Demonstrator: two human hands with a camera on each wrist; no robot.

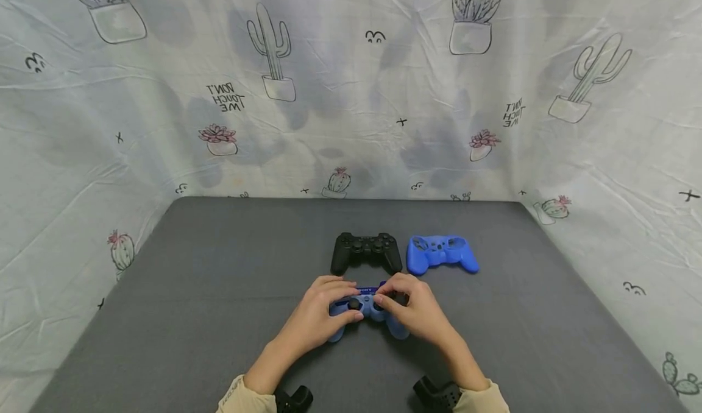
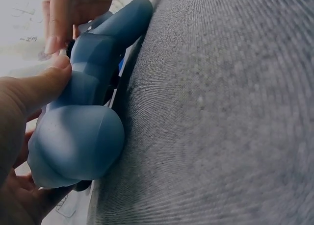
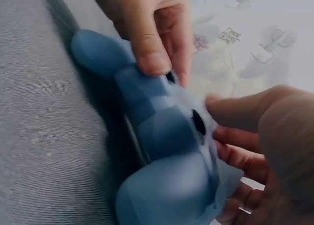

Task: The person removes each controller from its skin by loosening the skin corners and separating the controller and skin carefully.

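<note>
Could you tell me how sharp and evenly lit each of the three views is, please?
Head view: sharp, even light, wide-angle bending at the edges, soft shadow under the hands. Left wrist view: the blue controller is close and soft, the gray mat curves. Right wrist view: right hand blurred, backdrop washed out.

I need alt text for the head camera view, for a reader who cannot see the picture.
Two hands, left hand and right hand, hold a controller in a blue cover on a grey table. Behind it lie a black controller and, to its right, an empty blue cover; cactus-print cloth surrounds the table.
</note>
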